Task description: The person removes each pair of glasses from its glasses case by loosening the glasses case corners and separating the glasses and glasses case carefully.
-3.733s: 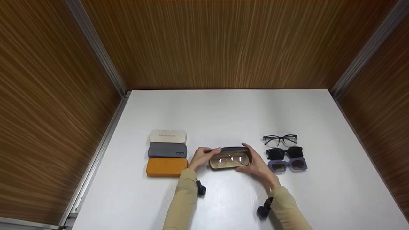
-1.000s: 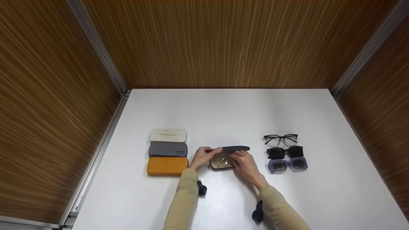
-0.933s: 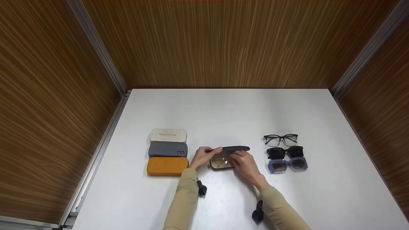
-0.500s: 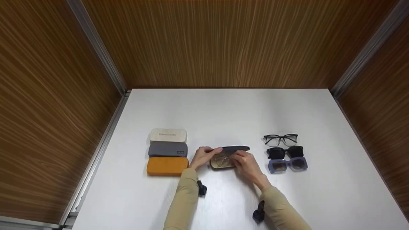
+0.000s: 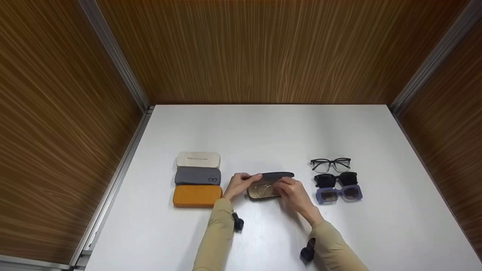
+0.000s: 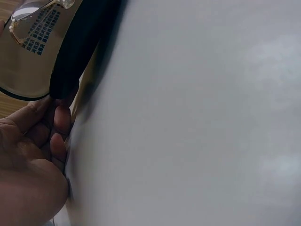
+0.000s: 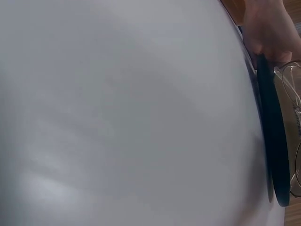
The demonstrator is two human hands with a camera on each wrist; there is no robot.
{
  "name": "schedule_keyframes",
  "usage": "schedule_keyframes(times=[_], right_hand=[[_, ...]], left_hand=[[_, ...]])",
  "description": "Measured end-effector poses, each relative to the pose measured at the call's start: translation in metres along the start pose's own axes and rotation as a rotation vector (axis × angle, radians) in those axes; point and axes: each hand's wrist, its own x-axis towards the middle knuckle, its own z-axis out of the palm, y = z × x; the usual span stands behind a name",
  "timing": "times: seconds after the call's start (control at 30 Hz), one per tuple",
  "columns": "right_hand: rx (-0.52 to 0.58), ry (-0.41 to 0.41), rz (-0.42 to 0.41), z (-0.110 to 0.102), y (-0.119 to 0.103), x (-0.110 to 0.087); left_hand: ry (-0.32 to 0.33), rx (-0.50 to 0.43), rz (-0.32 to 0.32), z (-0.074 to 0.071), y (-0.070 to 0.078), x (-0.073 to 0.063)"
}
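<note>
In the head view, my left hand (image 5: 239, 185) grips the left end of an open glasses case (image 5: 256, 194), dark outside and tan inside. Its dark lid (image 5: 276, 175) stands raised at the back. Thin wire-framed eyeglasses (image 5: 263, 189) are in the case. The fingers of my right hand (image 5: 295, 194) reach in over its right part and pinch the eyeglasses; the fingertips are partly hidden. In the left wrist view, the left hand (image 6: 33, 155) holds the end of the case (image 6: 75, 52). From the right wrist, the eyeglasses (image 7: 291, 89) show beside the case wall (image 7: 275, 136).
Left on the white table (image 5: 241, 131) lie a cream case (image 5: 198, 159), a grey case (image 5: 198, 176) and an orange case (image 5: 197, 195). On the right are black-framed eyeglasses (image 5: 330, 164), black sunglasses (image 5: 336, 180) and purple-framed sunglasses (image 5: 339, 194). Wood-grain panels (image 5: 263, 52) surround the table.
My right hand has left the right end of the case and reached inside to the eyeglasses, then shifted slightly right with them, changing their angle. The left hand keeps its grip.
</note>
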Motion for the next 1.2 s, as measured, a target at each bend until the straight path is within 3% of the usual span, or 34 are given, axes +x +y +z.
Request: schedule_keyframes(times=[0.77, 1.2], right_hand=[[0.086, -0.039, -0.039, -0.04, 0.004, -0.011], [0.125, -0.085, 0.04, -0.072, 0.014, -0.036]], left_hand=[[0.003, 0.005, 0.009, 0.0, 0.0, -0.001], [0.009, 0.018, -0.009, -0.001, 0.0, -0.001]])
